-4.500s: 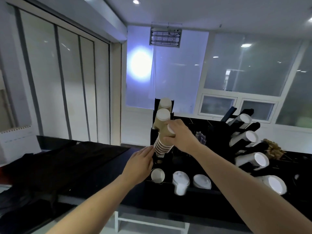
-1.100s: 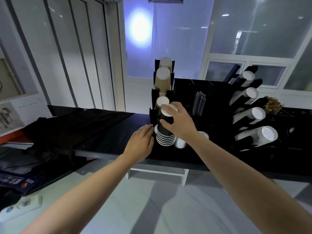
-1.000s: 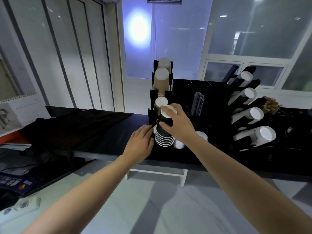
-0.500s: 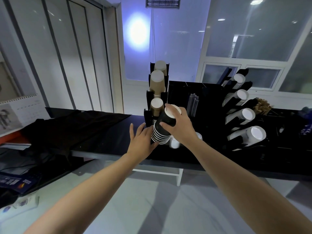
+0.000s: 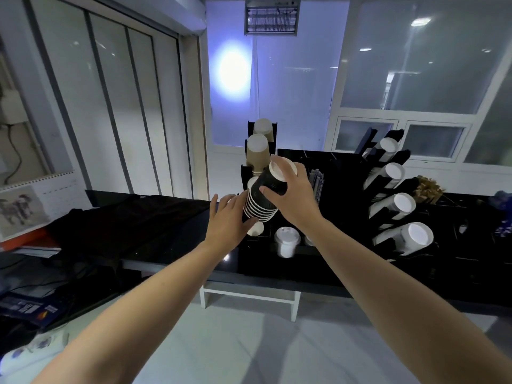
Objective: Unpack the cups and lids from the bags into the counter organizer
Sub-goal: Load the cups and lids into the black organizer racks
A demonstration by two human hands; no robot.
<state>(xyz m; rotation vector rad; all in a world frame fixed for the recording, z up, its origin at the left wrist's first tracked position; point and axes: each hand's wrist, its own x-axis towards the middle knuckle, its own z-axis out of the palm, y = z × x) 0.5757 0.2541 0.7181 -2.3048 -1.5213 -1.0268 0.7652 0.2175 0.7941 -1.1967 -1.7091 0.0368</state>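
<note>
Right hand (image 5: pixel 293 196) grip clamped on tilted black cup stack (image 5: pixel 261 198); left hand (image 5: pixel 228 220) fingers straight, touching stack's rims, above organizer (image 5: pixel 291 253).

Tilted stack of black cups (image 5: pixel 263 196), white bases up, before the black organizer (image 5: pixel 340 173).

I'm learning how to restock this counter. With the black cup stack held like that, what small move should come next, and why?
Probably lower the tilted black cup stack straight into the organizer slot below: the right hand grips it, and the left hand steadies its lower rims.
</note>
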